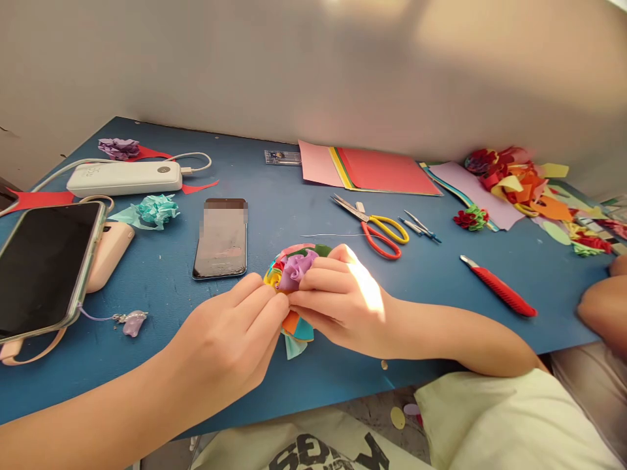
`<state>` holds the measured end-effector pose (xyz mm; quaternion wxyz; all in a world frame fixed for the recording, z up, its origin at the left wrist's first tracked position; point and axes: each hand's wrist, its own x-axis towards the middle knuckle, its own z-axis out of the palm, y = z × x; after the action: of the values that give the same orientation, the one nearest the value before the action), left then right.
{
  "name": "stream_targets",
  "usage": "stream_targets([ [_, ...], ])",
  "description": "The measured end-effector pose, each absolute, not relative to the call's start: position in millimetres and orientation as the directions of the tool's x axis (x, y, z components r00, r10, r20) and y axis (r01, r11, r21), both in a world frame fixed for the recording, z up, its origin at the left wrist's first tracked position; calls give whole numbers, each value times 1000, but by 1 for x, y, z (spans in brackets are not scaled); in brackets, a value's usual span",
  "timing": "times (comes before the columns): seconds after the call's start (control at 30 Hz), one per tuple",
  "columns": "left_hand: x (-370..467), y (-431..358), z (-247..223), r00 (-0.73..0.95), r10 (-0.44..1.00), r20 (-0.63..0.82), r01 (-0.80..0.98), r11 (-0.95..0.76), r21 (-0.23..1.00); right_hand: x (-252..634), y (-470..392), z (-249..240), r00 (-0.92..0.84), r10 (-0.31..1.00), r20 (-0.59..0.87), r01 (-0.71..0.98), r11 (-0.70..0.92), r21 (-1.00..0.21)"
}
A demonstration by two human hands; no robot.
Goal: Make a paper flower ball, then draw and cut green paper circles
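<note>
A round, multicoloured paper piece (295, 269) with a purple rolled flower and a yellow one is held between my hands over the blue table (313, 385). My left hand (235, 329) pinches its left edge beside the yellow flower. From the right, my right hand (343, 294) has its fingers closed on the piece, next to the purple flower. The fingertips of both hands nearly meet. Orange and blue segments and a pale green strip (294, 348) show below them. A thin pale line, like wire or thread, runs above the piece.
Scissors (375, 225), thin pointed tools (421, 226) and a red cutter (499, 286) lie to the right. Behind are coloured sheets (382, 171); paper flowers and scraps (524, 183) are far right. Phones (221, 238) and a power bank (125, 177) are left. Another person's arm (605, 313) rests at right.
</note>
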<state>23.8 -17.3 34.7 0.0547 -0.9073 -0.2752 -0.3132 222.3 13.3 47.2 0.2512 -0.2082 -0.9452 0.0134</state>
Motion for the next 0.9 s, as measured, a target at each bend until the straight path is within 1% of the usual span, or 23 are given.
stream_targets([
  [0.1, 23, -15, 34, 649, 450, 613, 531, -845, 57, 221, 14, 43, -760, 399, 514, 394, 911, -123],
  [0.17, 22, -13, 34, 672, 414, 615, 523, -852, 2, 221, 16, 41, -750, 402, 526, 400, 908, -125],
  [0.23, 21, -11, 33, 710, 351, 611, 504, -859, -93, 221, 18, 43, -775, 403, 487, 405, 908, -107],
  [0.3, 21, -10, 34, 745, 285, 603, 480, -857, -188, 224, 18, 50, -817, 402, 413, 406, 910, -84],
  [0.4, 19, -10, 35, 762, 226, 607, 479, -828, -293, 233, 13, 73, -846, 423, 326, 410, 905, -110],
  [0.43, 18, -9, 34, 764, 224, 605, 485, -818, -310, 237, 9, 81, -847, 429, 314, 413, 903, -121],
  [0.5, 16, -6, 33, 760, 234, 607, 501, -805, -318, 244, 2, 95, -885, 413, 216, 390, 910, -140],
  [0.57, 14, -1, 29, 739, 278, 614, 532, -800, -277, 248, -2, 101, -912, 388, 135, 374, 920, -119],
  [0.6, 12, 1, 28, 722, 300, 623, 549, -796, -254, 248, -2, 101, -913, 390, 119, 381, 920, -89],
  [0.67, 10, 5, 25, 705, 323, 632, 571, -786, -236, 248, 3, 96, -894, 425, 146, 428, 904, -11],
  [0.7, 8, 6, 24, 708, 309, 635, 572, -778, -259, 247, 7, 93, -878, 443, 180, 454, 891, 22],
  [0.8, 6, 4, 23, 750, 224, 622, 560, -715, -417, 243, 20, 81, -811, 496, 310, 537, 842, 58],
  [0.87, 7, 0, 24, 790, 190, 583, 543, -658, -522, 242, 23, 77, -759, 523, 387, 587, 807, 61],
  [0.9, 8, -1, 24, 807, 182, 561, 530, -643, -553, 242, 23, 76, -746, 528, 406, 600, 798, 65],
])
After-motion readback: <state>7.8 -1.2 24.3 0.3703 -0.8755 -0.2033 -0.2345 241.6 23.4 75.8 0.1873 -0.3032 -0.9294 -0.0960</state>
